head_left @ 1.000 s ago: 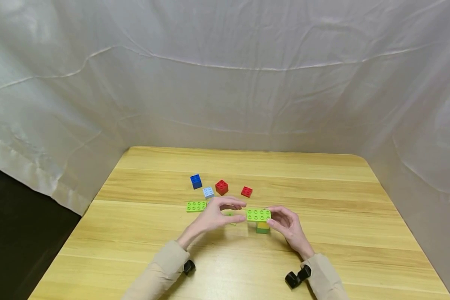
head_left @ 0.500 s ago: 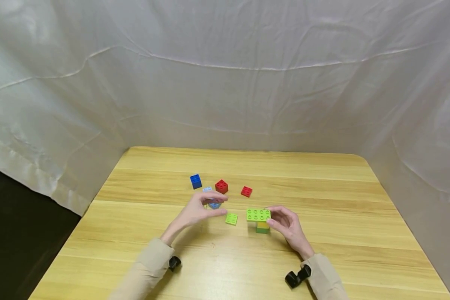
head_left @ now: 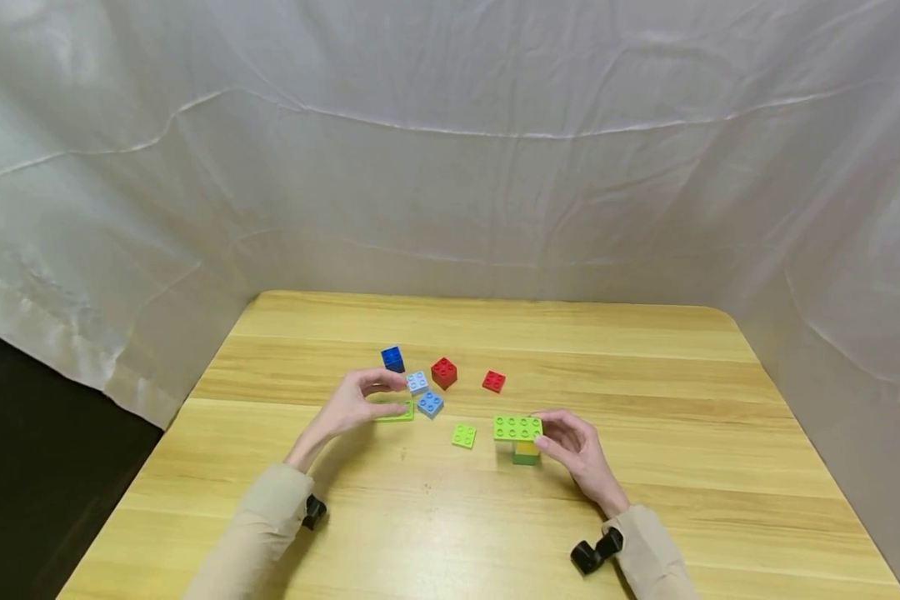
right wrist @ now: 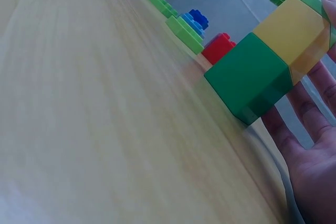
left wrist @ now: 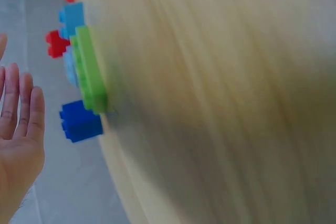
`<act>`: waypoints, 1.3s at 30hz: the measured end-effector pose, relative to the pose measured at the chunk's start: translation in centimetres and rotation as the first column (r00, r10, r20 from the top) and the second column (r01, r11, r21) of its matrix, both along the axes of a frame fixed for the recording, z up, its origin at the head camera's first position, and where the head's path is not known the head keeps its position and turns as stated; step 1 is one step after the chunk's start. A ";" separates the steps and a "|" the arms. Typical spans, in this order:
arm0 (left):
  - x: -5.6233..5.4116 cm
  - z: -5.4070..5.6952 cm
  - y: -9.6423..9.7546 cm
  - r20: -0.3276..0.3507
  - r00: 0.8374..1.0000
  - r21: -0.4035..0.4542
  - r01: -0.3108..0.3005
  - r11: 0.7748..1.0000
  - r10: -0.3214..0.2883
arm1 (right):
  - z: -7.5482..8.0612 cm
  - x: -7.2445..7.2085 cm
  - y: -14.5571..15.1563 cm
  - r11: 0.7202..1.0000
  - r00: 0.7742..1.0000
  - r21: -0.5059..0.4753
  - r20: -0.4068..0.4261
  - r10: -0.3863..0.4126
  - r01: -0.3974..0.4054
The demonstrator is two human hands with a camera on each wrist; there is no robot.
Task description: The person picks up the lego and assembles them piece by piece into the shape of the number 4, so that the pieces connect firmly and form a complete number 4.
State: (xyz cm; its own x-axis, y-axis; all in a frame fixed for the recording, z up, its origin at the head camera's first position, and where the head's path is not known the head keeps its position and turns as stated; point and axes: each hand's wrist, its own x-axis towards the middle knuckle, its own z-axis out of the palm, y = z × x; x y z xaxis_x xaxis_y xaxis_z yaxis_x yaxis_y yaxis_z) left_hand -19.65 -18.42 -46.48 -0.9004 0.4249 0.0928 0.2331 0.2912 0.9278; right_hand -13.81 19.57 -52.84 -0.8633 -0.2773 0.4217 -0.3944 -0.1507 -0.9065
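Note:
In the head view my right hand (head_left: 581, 458) holds a light green eight-stud plate (head_left: 517, 428) by its right end, thumb in front and fingers behind. Under that plate, in the right wrist view, are a yellow brick (right wrist: 294, 32) and, lowest, a dark green brick (right wrist: 249, 77). My left hand (head_left: 341, 408) hovers over another light green eight-stud plate (head_left: 407, 415), partly covering it in the head view. Its fingers look straight in the left wrist view, apart from the light green plate (left wrist: 90, 72), and nothing is in its grasp.
Beyond the left hand lie a dark blue brick (head_left: 393, 359), a pale blue brick (head_left: 417, 382), a mid-blue brick (head_left: 431, 405) and a red brick (head_left: 444, 372). A flat red piece (head_left: 494, 382) and a small light green plate (head_left: 463, 436) lie on the wooden table (head_left: 645, 375).
My left hand has moved left, away from the held stack, to the light green plate, uncovering the small green plate and the mid-blue brick. The right hand has stayed in place.

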 end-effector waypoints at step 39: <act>-1.9 -1.8 -1.5 0.078 0.992 -0.287 0.120 0.950 -0.102 | 0.1 0.0 0.0 1.000 1.000 0.006 0.030 0.000 0.000</act>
State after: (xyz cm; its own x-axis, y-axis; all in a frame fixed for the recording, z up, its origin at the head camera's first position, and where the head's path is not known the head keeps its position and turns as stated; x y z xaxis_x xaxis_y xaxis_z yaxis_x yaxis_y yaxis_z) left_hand -21.55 -19.91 -48.24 -0.8462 0.5227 -0.1039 0.2243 0.5262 0.8202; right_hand -13.81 19.62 -52.75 -0.8757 -0.2797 0.3935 -0.3666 -0.1450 -0.9190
